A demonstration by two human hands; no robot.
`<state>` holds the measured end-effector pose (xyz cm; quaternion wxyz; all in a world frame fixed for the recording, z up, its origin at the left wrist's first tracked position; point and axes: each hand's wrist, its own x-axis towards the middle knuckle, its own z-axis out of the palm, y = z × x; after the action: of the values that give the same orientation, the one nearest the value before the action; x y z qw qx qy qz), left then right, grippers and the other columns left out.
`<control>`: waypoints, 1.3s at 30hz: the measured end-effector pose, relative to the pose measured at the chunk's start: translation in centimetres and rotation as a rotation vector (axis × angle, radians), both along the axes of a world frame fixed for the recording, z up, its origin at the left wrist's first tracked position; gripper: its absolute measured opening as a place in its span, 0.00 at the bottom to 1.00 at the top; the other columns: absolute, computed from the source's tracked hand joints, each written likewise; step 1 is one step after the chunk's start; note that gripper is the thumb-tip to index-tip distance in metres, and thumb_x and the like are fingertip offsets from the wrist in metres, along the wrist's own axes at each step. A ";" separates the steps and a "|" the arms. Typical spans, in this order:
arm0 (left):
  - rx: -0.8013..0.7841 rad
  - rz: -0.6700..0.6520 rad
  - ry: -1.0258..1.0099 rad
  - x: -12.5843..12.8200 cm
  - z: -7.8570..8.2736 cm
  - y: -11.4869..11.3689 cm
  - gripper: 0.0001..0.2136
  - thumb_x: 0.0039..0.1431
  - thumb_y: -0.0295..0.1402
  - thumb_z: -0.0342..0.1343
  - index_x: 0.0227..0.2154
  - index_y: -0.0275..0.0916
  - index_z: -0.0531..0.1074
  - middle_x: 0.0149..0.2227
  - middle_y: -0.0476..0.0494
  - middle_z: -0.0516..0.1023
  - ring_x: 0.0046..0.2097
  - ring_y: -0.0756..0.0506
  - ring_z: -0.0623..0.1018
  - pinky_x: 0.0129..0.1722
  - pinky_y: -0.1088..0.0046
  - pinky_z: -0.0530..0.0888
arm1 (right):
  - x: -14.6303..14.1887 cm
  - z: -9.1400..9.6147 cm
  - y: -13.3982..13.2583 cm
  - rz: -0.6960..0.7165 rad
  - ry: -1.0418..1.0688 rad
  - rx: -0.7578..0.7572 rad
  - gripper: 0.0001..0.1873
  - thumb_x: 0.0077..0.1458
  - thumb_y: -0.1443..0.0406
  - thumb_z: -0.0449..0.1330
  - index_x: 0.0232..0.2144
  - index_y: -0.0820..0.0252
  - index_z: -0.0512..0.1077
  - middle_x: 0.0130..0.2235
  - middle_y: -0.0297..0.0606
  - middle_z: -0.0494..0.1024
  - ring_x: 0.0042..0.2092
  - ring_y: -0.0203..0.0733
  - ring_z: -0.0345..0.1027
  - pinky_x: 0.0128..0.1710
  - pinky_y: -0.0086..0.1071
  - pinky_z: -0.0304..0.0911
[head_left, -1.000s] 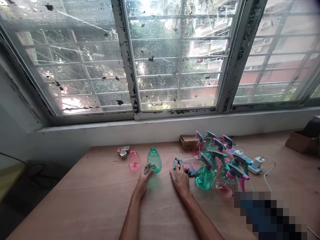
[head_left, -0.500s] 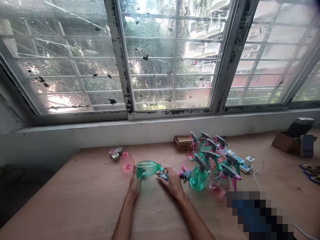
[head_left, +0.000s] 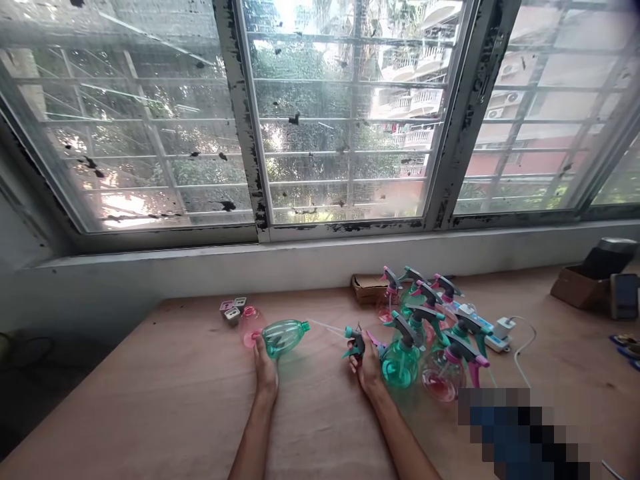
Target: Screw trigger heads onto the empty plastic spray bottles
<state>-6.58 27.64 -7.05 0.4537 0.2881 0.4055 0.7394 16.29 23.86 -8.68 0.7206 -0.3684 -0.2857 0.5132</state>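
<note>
Since half a second ago, the spray head (head_left: 356,340) has moved to the right, away from the neck of the green bottle (head_left: 285,337), and the bottle has shifted a little to the left, with its mouth now turned slightly upward. From my distant seat I see the two hands apart from each other: the left hand (head_left: 266,370) is wrapped on the bottom end of the bottle, which lies tilted and seems lifted over the table (head_left: 320,413), and the right hand (head_left: 369,367) has its fingers closed on the spray head. Between them the thin tube (head_left: 327,327) points to the bottle mouth; its tip is very near, but I cannot tell if it is inside. Here is my first worry: such a tube looks flexible, so if the angle is not good, it could catch on the rim and bend, or be pulled out from the head. The bottle looks smooth, and because it is held only at one end, a push on the neck could make it turn in the fingers. The pink bottle (head_left: 251,328) stands just beside the left hand, so a small swing backward could tip it. On the other side, the right hand is close to the standing green sprayer (head_left: 400,363), and a careless elbow or knuckle could push it toward the crowd of other sprayers (head_left: 427,313) and the power strip (head_left: 497,343)
</note>
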 end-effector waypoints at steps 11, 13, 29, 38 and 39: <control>-0.039 -0.065 0.106 0.0 0.3 -0.4 0.23 0.57 0.55 0.52 0.39 0.38 0.75 0.36 0.46 0.81 0.37 0.46 0.80 0.41 0.66 0.74 | -0.5 -0.3 -0.1 0.098 -0.145 0.011 0.25 0.55 0.44 0.57 0.26 0.61 0.70 0.21 0.29 0.73 0.10 0.25 0.50 0.05 0.20 0.48; -0.042 -0.116 0.150 0.1 0.2 -0.7 0.21 0.57 0.52 0.54 0.34 0.36 0.75 0.32 0.48 0.80 0.32 0.48 0.79 0.37 0.67 0.75 | -0.7 -0.2 -0.3 0.183 -0.236 0.031 0.23 0.53 0.47 0.62 0.33 0.63 0.74 0.21 0.31 0.75 0.11 0.27 0.53 0.06 0.20 0.50; 0.007 -0.311 0.505 0.7 0.1 -0.9 0.29 0.39 0.46 0.69 0.45 0.39 0.73 0.44 0.42 0.80 0.48 0.38 0.78 0.48 0.64 0.74 | -0.7 0.0 -0.6 0.282 -0.428 0.080 0.22 0.49 0.50 0.68 0.36 0.61 0.73 0.27 0.35 0.79 0.27 0.42 0.71 0.28 0.33 0.66; 0.022 -0.394 0.601 0.8 -0.4 -0.9 0.33 0.39 0.37 0.71 0.52 0.42 0.70 0.55 0.41 0.76 0.56 0.36 0.75 0.56 0.59 0.72 | -0.4 -1.3 0.1 0.296 -0.404 0.062 0.21 0.47 0.51 0.69 0.33 0.60 0.69 0.27 0.36 0.80 0.25 0.42 0.71 0.25 0.31 0.65; 0.022 -0.387 0.601 0.7 -0.5 -0.9 0.34 0.37 0.37 0.71 0.52 0.42 0.69 0.55 0.40 0.76 0.56 0.36 0.75 0.55 0.59 0.72 | -0.5 -1.3 0.1 0.299 -0.408 0.065 0.21 0.47 0.52 0.69 0.33 0.60 0.69 0.26 0.36 0.79 0.25 0.41 0.71 0.25 0.31 0.65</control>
<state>-5.87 26.78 -7.53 0.4426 0.5691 0.4508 0.5263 15.83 23.91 -9.97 0.5758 -0.3947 -0.4927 0.5196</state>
